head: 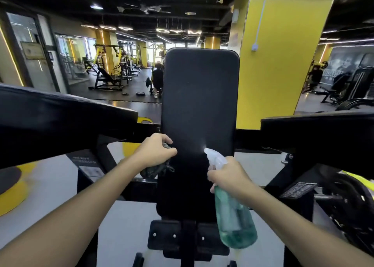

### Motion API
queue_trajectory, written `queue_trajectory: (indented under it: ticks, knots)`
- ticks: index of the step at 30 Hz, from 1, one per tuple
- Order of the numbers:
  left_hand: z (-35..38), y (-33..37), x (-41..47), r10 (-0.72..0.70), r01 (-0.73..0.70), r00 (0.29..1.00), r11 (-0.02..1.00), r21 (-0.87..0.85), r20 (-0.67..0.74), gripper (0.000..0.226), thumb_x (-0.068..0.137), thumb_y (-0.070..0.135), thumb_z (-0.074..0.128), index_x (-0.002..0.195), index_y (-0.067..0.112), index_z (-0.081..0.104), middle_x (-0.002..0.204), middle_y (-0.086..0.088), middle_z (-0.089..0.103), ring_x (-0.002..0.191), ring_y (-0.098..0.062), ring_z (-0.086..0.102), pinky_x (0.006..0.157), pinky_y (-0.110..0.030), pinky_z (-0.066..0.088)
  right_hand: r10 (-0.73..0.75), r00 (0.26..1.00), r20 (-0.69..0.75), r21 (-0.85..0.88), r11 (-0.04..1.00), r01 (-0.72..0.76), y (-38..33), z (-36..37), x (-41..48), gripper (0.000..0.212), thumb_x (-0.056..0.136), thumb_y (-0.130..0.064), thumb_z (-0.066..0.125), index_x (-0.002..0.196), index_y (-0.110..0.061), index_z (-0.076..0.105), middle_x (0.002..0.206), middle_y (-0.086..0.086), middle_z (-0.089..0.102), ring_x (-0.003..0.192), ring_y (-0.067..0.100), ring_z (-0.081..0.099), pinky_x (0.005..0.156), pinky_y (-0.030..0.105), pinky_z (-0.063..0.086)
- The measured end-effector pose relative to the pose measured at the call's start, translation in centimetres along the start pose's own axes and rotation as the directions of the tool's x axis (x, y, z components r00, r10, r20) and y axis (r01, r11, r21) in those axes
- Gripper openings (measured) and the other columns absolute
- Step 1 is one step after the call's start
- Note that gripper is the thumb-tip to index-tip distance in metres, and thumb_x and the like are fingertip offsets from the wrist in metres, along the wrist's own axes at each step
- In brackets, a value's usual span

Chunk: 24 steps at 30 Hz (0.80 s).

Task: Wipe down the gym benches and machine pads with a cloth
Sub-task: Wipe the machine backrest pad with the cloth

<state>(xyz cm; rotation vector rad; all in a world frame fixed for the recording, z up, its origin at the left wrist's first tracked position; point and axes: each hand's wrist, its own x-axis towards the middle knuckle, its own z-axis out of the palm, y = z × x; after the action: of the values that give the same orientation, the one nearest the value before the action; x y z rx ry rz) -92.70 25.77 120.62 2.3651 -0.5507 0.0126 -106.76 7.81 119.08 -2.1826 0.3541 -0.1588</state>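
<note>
The left grip (pixel 155 151) is curled round a dark grey crumpled cloth (pixel 156 170) and sits against the left edge of the tall black padded bench back (pixel 199 96). Most of the cloth is hidden under the palm. Only a small tuft shows between the fingers, and a ragged bunch hangs below the wrist side.

The right grip (pixel 228 177) is wrapped round the neck of a translucent plastic spray bottle holding blue-green liquid (pixel 235 222). Its fingers cover the trigger, so I cannot tell whether the trigger is pressed. The bottle's pale nozzle (pixel 210 152) points up and left at the lower part of the pad, with a faint whitish haze just off its tip. The bottle body hangs tilted in front of the pad's lower right corner and hides part of it.

Two broad black side pads flank the middle one, the left pad (pixel 60 113) and the right pad (pixel 315 131), both cut off by the picture's edges. Below the centre pad is a black metal bracket with small screws (pixel 188 238).

A printed plate on the frame at the right (pixel 298 189) and a label at the left (pixel 89 165) are too blurred to read. Behind the pad stands a yellow pillar (pixel 283 54). A person in dark clothes (pixel 156 74) is half hidden by the pad's left edge, and the far gym machines (pixel 109 78) are soft and hard to tell apart.
</note>
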Motion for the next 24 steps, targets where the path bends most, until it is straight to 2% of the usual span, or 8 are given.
queue_trajectory:
  ticks: [2, 5, 9, 11, 15, 18, 22, 24]
  knots:
    - [0.6, -0.6, -0.5, -0.009, 0.009, 1.0, 1.0, -0.002, 0.019, 0.035, 0.086, 0.03, 0.069, 0.119, 0.019, 0.066, 0.1, 0.008, 0.064, 0.097, -0.013, 0.062, 0.089, -0.03, 0.051, 0.066, 0.997, -0.037, 0.015, 0.998, -0.066, 1.5, 0.1, -0.3, 0.043, 0.075, -0.011, 0.051, 0.107, -0.038, 0.057, 0.077, 0.006, 0.065, 0.06, 0.022, 0.072, 0.075, 0.036, 0.058]
    - [1.3, -1.2, -1.0, -0.008, 0.009, 0.998, 1.0, -0.011, 0.063, 0.033, 0.086, 0.031, 0.068, 0.118, 0.02, 0.064, 0.097, 0.011, 0.062, 0.095, -0.013, 0.065, 0.09, -0.035, 0.054, 0.116, 0.992, -0.058, 0.042, 0.993, -0.114, 3.7, -0.3, -1.3, 0.051, 0.08, -0.007, 0.054, 0.116, -0.042, 0.053, 0.092, 0.0, 0.063, 0.059, 0.022, 0.072, 0.082, 0.04, 0.057]
    - [2.5, -1.5, -1.4, 0.011, -0.009, 0.995, 1.0, -0.018, 0.094, 0.036, 0.084, 0.032, 0.068, 0.118, 0.021, 0.065, 0.105, 0.004, 0.068, 0.099, -0.015, 0.065, 0.093, -0.037, 0.053, 0.157, 0.983, -0.099, 0.054, 0.987, -0.152, 5.7, -0.5, -3.3, 0.022, 0.081, 0.0, 0.055, 0.079, -0.022, 0.058, 0.082, 0.012, 0.061, 0.059, 0.028, 0.072, 0.064, 0.033, 0.051]
    - [3.1, -1.6, -1.6, 0.018, -0.015, 0.993, 1.0, -0.02, 0.118, 0.036, 0.085, 0.032, 0.068, 0.119, 0.02, 0.065, 0.112, 0.002, 0.066, 0.1, -0.015, 0.064, 0.093, -0.035, 0.053, 0.174, 0.982, -0.077, 0.024, 0.985, -0.173, 6.5, 0.2, -3.8, 0.031, 0.08, 0.0, 0.052, 0.075, -0.03, 0.054, 0.075, 0.005, 0.058, 0.06, 0.029, 0.072, 0.058, 0.028, 0.048]
    - [3.7, -2.4, -2.1, 0.013, -0.01, 0.99, 1.0, -0.018, 0.142, 0.038, 0.086, 0.031, 0.068, 0.121, 0.02, 0.065, 0.113, 0.003, 0.063, 0.102, -0.016, 0.063, 0.093, -0.034, 0.052, 0.161, 0.978, 0.134, -0.019, 0.987, -0.16, 7.6, 2.7, -4.1, 0.065, 0.083, -0.005, 0.05, 0.137, -0.039, 0.046, 0.088, 0.003, 0.054, 0.058, 0.023, 0.071, 0.072, 0.032, 0.055]
    - [3.5, -3.5, -2.6, -0.019, 0.024, 0.988, 0.999, -0.03, 0.156, 0.037, 0.086, 0.031, 0.068, 0.122, 0.02, 0.064, 0.112, 0.0, 0.065, 0.101, -0.016, 0.064, 0.093, -0.034, 0.053, 0.152, 0.966, 0.208, -0.053, 0.988, -0.144, 7.6, 4.8, -4.1, 0.064, 0.085, -0.007, 0.051, 0.14, -0.037, 0.044, 0.09, 0.005, 0.056, 0.06, 0.022, 0.072, 0.071, 0.029, 0.056]
    - [2.8, -5.3, -3.5, -0.037, 0.048, 0.984, 0.997, -0.054, 0.175, 0.028, 0.089, 0.028, 0.066, 0.115, 0.02, 0.063, 0.108, 0.0, 0.067, 0.089, -0.015, 0.065, 0.077, -0.033, 0.053, 0.191, 0.967, 0.171, -0.153, 0.974, -0.166, 7.5, 7.0, -3.4, 0.066, 0.081, -0.01, 0.047, 0.14, -0.039, 0.043, 0.089, 0.005, 0.061, 0.058, 0.02, 0.072, 0.076, 0.036, 0.059]
    - [2.6, -6.2, -3.8, -0.048, 0.059, 0.979, 0.997, -0.051, 0.2, 0.02, 0.086, 0.03, 0.068, 0.105, 0.023, 0.066, 0.106, 0.002, 0.068, 0.09, -0.016, 0.066, 0.083, -0.036, 0.056, 0.161, 0.982, 0.101, -0.029, 0.987, -0.159, 6.9, 7.4, -2.2, 0.066, 0.085, -0.008, 0.05, 0.144, -0.036, 0.042, 0.093, 0.006, 0.062, 0.062, 0.02, 0.072, 0.072, 0.032, 0.058]
